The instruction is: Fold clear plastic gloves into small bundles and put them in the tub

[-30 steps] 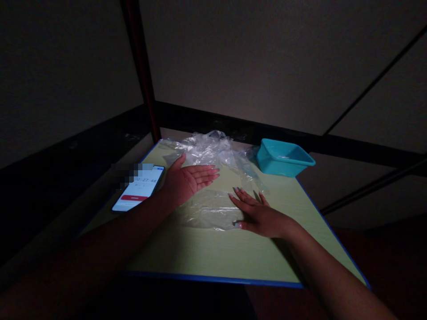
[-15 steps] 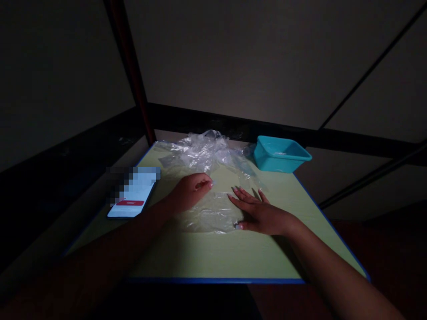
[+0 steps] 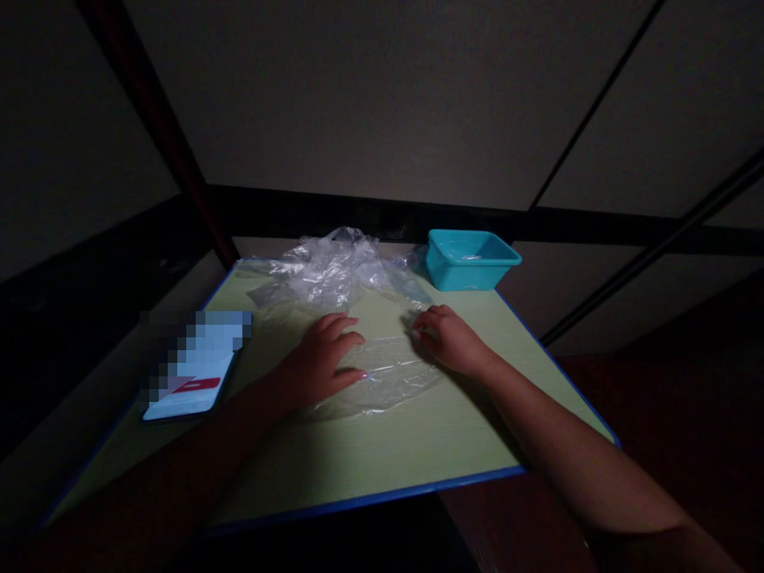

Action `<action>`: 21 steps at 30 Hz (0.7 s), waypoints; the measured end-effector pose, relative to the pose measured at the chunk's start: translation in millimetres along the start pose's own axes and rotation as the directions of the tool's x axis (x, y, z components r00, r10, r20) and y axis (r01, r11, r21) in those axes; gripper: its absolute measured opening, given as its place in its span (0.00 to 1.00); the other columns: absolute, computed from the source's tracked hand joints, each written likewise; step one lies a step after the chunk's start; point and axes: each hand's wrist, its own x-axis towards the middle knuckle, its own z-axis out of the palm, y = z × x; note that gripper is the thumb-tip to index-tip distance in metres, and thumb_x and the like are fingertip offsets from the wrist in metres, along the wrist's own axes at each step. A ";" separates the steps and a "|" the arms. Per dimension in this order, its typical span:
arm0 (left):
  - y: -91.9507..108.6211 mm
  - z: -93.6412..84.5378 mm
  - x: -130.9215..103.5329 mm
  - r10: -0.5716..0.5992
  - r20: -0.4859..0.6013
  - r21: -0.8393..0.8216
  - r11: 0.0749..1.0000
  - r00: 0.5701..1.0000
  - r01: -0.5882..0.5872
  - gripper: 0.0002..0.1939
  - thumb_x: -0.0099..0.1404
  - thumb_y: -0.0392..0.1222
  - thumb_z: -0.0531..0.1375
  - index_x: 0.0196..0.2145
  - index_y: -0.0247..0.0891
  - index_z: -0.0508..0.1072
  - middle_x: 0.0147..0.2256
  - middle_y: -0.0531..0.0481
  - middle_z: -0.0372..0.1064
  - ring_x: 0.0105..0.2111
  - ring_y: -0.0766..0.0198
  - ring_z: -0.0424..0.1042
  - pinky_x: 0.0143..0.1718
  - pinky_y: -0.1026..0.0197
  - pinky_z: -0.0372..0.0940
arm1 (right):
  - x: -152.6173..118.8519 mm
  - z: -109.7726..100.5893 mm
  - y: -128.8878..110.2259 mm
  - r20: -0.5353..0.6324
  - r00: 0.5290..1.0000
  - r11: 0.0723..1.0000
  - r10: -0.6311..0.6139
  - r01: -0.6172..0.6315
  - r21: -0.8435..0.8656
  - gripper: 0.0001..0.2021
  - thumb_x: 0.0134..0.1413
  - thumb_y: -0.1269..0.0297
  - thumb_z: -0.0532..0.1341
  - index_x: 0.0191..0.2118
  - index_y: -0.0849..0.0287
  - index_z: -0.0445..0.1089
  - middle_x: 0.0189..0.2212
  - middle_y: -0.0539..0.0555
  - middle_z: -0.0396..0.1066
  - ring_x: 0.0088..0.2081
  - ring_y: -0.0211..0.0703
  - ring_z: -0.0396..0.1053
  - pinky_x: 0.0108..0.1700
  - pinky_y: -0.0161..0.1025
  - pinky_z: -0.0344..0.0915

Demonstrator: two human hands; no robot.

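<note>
A clear, thin plastic bag lies spread on the table between my hands, its edges creased and shiny. My left hand rests over its left side, fingers apart and thumb stretched out, holding nothing. At the bag's upper right, my right hand has its fingers curled in and pinched on the plastic; the fingertips are partly hidden. Beyond both hands sits a crumpled heap of clear plastic bags, and I cannot tell where the flat bag ends and the heap begins.
A turquoise plastic basket stands at the table's back right corner, with something clear inside. On the left lies a phone with its screen lit. The pale green table has a blue edge. Walls rise behind and to the left.
My left hand has gone from a pinch to spread fingers. My right hand, flat and spread before, has moved up the bag and curled its fingers. The view has shifted and tilted.
</note>
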 end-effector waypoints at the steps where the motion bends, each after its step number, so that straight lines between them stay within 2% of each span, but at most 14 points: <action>1: -0.1 -0.5 0.9 0.001 -0.018 -0.019 1.000 1.000 -0.002 0.15 0.57 0.46 0.63 0.41 0.37 0.70 0.51 0.40 0.62 0.55 0.48 0.56 0.55 0.46 0.55 | 1.8 1.2 3.3 -0.026 0.999 1.000 0.023 -0.023 -0.005 0.07 0.52 0.73 0.58 0.36 0.63 0.72 0.35 0.60 0.71 0.40 0.47 0.66 0.43 0.39 0.61; 3: -0.2 -1.6 2.6 -0.009 -0.051 -0.048 0.999 0.999 0.007 0.09 0.57 0.44 0.63 0.34 0.38 0.69 0.45 0.43 0.65 0.50 0.50 0.59 0.52 0.48 0.58 | 4.9 4.6 9.9 -0.057 0.997 0.999 0.050 -0.050 0.000 0.06 0.51 0.76 0.58 0.33 0.61 0.72 0.32 0.57 0.71 0.38 0.45 0.65 0.41 0.37 0.60; 6: -2.3 -1.8 4.2 -0.041 -0.076 -0.045 0.998 0.996 0.038 0.07 0.57 0.43 0.62 0.30 0.39 0.68 0.40 0.46 0.66 0.46 0.53 0.61 0.48 0.50 0.60 | 8.5 11.5 17.7 -0.057 0.997 0.997 0.056 -0.053 0.049 0.03 0.49 0.73 0.61 0.31 0.60 0.71 0.31 0.56 0.70 0.36 0.43 0.64 0.39 0.36 0.59; 8: -5.7 -0.8 4.6 -0.082 -0.087 -0.026 0.996 0.993 0.080 0.06 0.58 0.42 0.61 0.31 0.39 0.68 0.38 0.46 0.66 0.44 0.54 0.62 0.47 0.51 0.61 | 10.4 16.1 20.8 -0.052 0.997 0.995 0.055 -0.050 0.091 0.01 0.50 0.70 0.62 0.30 0.61 0.70 0.29 0.55 0.69 0.35 0.42 0.64 0.38 0.36 0.58; 12: -15.2 0.9 4.9 -0.220 -0.174 -0.003 0.975 0.960 0.223 0.05 0.60 0.39 0.56 0.36 0.38 0.67 0.37 0.45 0.67 0.41 0.54 0.64 0.44 0.52 0.62 | 12.4 21.0 22.2 -0.045 0.999 0.984 0.023 -0.014 0.175 0.05 0.50 0.65 0.63 0.28 0.61 0.68 0.26 0.53 0.67 0.30 0.39 0.62 0.34 0.35 0.56; 16: -23.6 0.1 4.8 -0.285 -0.218 0.054 0.951 0.933 0.303 0.04 0.59 0.38 0.54 0.32 0.38 0.68 0.35 0.45 0.68 0.39 0.53 0.65 0.43 0.51 0.61 | 11.9 20.2 20.7 -0.029 0.999 0.974 0.014 -0.007 0.227 0.06 0.49 0.65 0.63 0.27 0.61 0.66 0.25 0.51 0.66 0.27 0.37 0.61 0.31 0.34 0.55; 18: -27.4 -0.2 4.8 -0.303 -0.212 0.068 0.944 0.929 0.323 0.05 0.59 0.38 0.53 0.30 0.39 0.68 0.33 0.46 0.68 0.37 0.54 0.65 0.43 0.51 0.61 | 11.5 19.0 20.4 0.002 0.999 0.971 0.042 -0.042 0.234 0.06 0.49 0.66 0.62 0.27 0.61 0.65 0.25 0.51 0.66 0.27 0.37 0.61 0.29 0.33 0.55; 21: -33.8 -0.2 5.4 -0.338 -0.235 0.067 0.930 0.911 0.362 0.07 0.59 0.37 0.51 0.27 0.39 0.67 0.31 0.46 0.69 0.36 0.56 0.66 0.44 0.52 0.61 | 11.8 17.4 20.8 0.043 0.987 0.961 0.156 -0.162 0.225 0.06 0.49 0.65 0.62 0.29 0.61 0.65 0.25 0.51 0.68 0.26 0.36 0.60 0.27 0.32 0.53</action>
